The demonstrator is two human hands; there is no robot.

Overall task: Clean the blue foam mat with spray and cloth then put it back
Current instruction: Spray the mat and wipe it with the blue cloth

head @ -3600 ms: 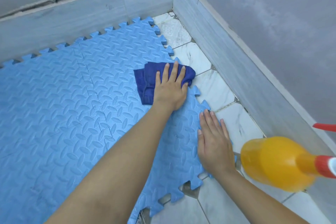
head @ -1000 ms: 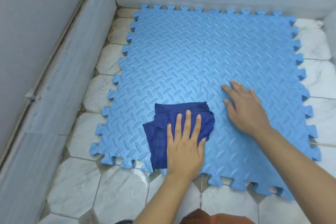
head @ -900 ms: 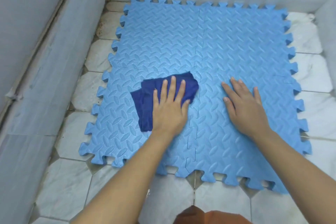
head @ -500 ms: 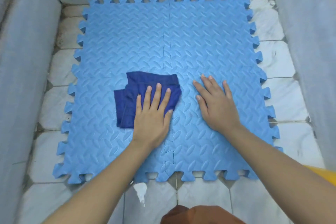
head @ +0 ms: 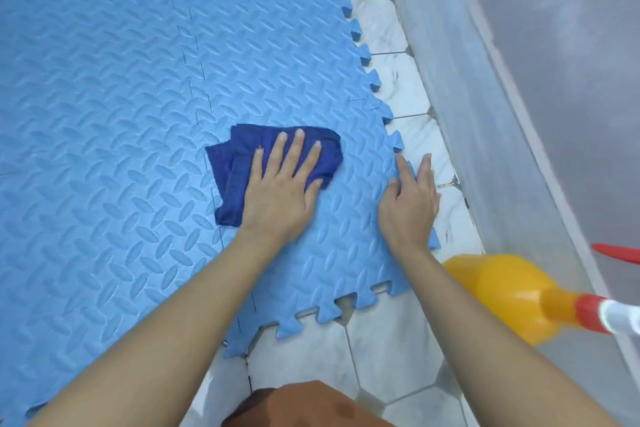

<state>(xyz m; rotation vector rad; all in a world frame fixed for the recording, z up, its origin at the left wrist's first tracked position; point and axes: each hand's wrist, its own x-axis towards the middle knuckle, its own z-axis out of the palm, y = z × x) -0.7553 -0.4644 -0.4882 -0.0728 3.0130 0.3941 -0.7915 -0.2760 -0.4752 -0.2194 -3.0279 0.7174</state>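
The blue foam mat [head: 114, 107] of interlocking tiles lies flat on the tiled floor and fills most of the view. A folded dark blue cloth [head: 235, 166] rests on its right half. My left hand [head: 280, 191] presses flat on the cloth with fingers spread. At the mat's right edge my right hand [head: 410, 204] lies flat, fingertips on the toothed border, holding nothing. An orange spray bottle [head: 502, 291] with a red and white nozzle stands on the floor at the right, close to my right forearm.
White marble floor tiles [head: 398, 333] show along the mat's right and near edges. A grey marble skirting and wall [head: 485, 87] rise close on the right, another wall at the back. A red object [head: 620, 253] pokes in at the right edge.
The view has swung to the mat's right side. My left hand has slid the cloth rightward across the mat. My right hand has shifted from the mat's middle to its right edge.
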